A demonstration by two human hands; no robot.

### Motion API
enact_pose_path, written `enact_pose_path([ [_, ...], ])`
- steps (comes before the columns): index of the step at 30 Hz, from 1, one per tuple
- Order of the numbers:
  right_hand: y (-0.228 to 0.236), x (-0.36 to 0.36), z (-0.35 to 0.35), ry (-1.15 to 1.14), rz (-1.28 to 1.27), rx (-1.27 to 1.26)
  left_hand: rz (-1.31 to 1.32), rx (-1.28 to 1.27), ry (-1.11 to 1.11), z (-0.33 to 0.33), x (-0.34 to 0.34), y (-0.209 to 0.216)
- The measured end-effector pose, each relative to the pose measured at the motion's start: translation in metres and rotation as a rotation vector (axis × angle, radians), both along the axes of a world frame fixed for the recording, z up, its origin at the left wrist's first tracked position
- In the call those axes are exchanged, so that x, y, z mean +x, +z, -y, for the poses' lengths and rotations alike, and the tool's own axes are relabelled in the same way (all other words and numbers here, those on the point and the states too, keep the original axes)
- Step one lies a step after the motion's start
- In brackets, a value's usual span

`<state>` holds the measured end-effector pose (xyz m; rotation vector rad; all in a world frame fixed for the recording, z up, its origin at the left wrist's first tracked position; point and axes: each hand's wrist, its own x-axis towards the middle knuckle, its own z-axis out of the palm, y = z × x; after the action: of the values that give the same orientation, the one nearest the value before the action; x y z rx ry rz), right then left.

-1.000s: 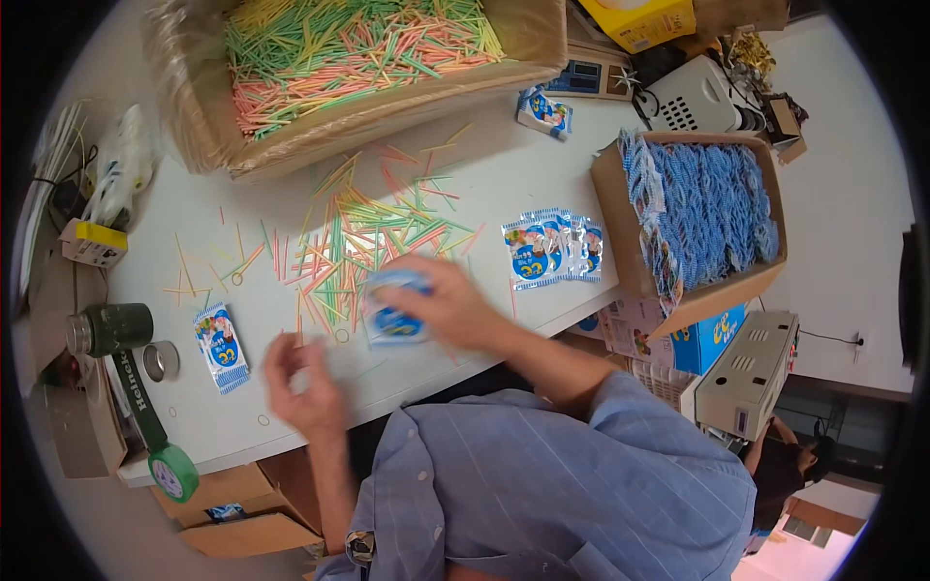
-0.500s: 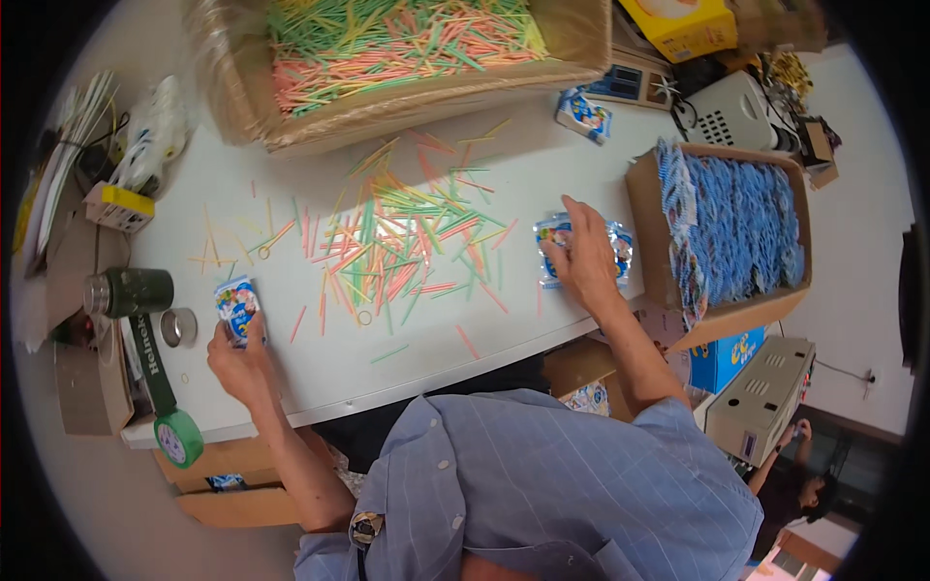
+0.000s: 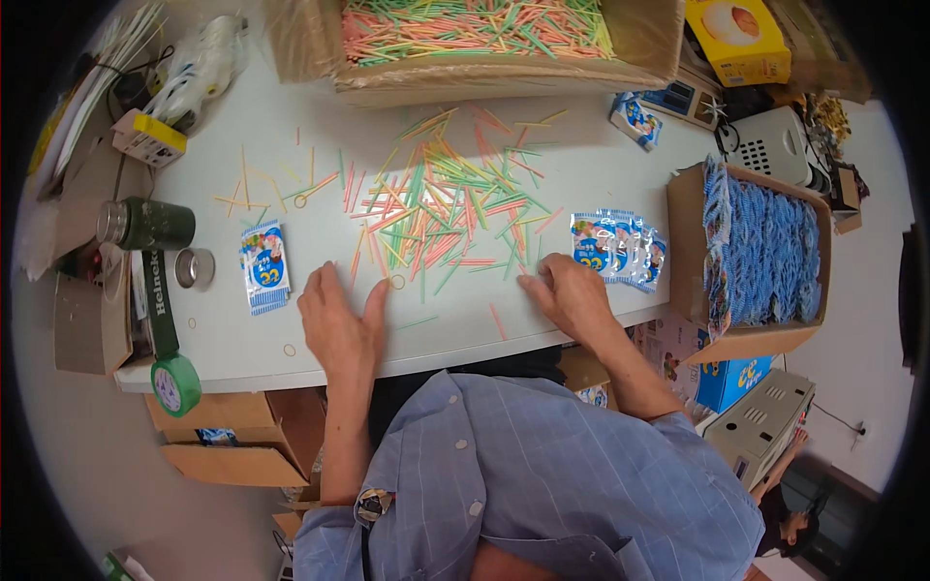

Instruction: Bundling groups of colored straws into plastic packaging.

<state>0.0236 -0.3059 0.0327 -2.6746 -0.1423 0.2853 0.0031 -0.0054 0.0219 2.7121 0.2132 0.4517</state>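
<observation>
Loose coloured sticks (image 3: pixel 455 208) lie just beyond and between the hands. Left hand (image 3: pixel 342 327) has thumb spread, holds nothing; right hand (image 3: pixel 579 302) half-curled, can't tell grip, fanned packets (image 3: pixel 593 242) just beyond it.

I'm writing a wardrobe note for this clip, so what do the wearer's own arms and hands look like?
The left hand and right hand are bare, with no gloves or wristwear visible. Both forearms are uncovered below the short sleeves of a blue, thinly pale-striped shirt. No markings are readable on the arms.
</observation>
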Motion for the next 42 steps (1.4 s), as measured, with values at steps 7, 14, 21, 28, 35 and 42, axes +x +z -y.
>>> enact_pose_path([
  [7,-0.028,0.018,-0.036,-0.116,0.006,0.064,-0.258,-0.138,0.021,0.007,0.029,-0.012],
  [14,-0.028,0.042,-0.072,-0.047,-0.027,0.362,-0.364,-0.293,-0.037,0.033,0.065,-0.002],
  [21,-0.004,0.035,-0.072,-0.227,-0.502,0.583,-0.386,-0.291,-0.117,0.027,0.07,-0.005],
  [28,-0.01,0.073,-0.1,-0.089,-0.309,0.487,-0.434,-0.412,-0.136,0.044,0.069,-0.012],
  [35,-0.017,0.08,-0.085,-0.027,-0.341,0.477,-0.293,-0.74,-0.064,0.039,0.066,-0.022],
  [42,-0.017,0.082,-0.101,0.06,-0.252,0.377,-0.211,-0.697,-0.118,0.04,0.062,-0.025],
])
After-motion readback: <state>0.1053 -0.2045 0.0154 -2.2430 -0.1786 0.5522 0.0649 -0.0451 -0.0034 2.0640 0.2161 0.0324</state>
